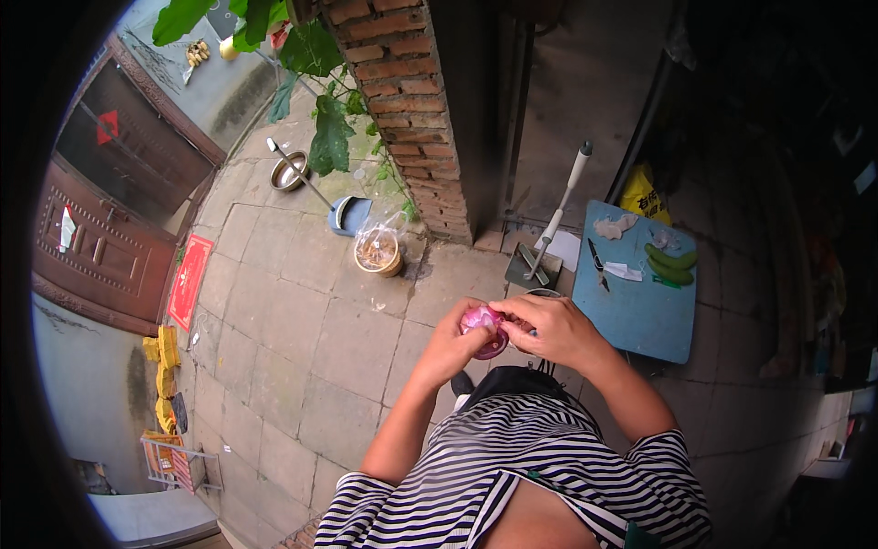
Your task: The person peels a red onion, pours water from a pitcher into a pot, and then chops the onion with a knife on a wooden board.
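Observation:
In front of my body I hold a round purple-pink red onion (488,347) with paler, whitish patches on its upper side. My left hand (446,344) wraps round it from the left, thumb across the front. From the right, my right hand (556,331) reaches over, its fingers and thumb pinched together at the onion's edge. Any loose skin between those fingertips is too small to make out. Just beyond my right hand stands a dustpan (532,267) with a long white-and-grey handle.
A low blue table (631,316) at the right bears green cucumbers (671,265), a knife (598,254) and crumpled plastic. Ahead-left on the paved floor stand a bag-lined basket (379,252), a blue dustpan (350,217) and a metal bowl (290,171). A brick pillar (412,110) rises ahead.

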